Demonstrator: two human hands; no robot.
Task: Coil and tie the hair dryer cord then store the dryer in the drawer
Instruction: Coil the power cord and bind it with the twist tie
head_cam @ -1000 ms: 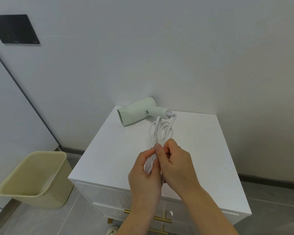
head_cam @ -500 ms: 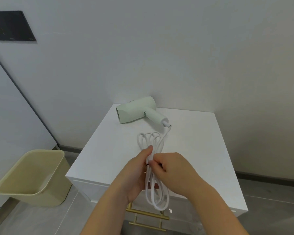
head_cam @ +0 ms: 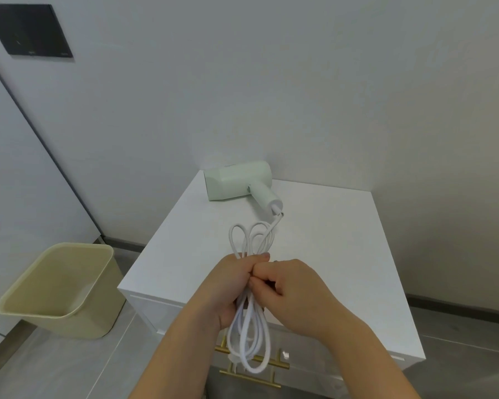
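Head view. The pale yellow plastic bin point(head_cam: 78, 246), a rounded-corner tub on the grey floor left of the cabinet, showed smooth inner walls through its open mouth. The drawer front point(head_cam: 314, 355) was closed, so what it held was hidden; its brass bar handles point(head_cam: 251, 378) were partly covered by the cord. The mint-green hair dryer point(head_cam: 236, 180), a matte stubby barrel with a short handle, lay on its side at the back of the glossy white cabinet top point(head_cam: 343, 240), near the wall. Its thin white cord point(head_cam: 251, 341) ran from the handle into long loops, bunched at mid-length. My left hand point(head_cam: 228, 286) was clenched round that bunch; my right hand point(head_cam: 297, 292) pinched it just beside, fingertips tucked out of sight. The plug was hard to make out among the lower loops. My forearms were cut off below.
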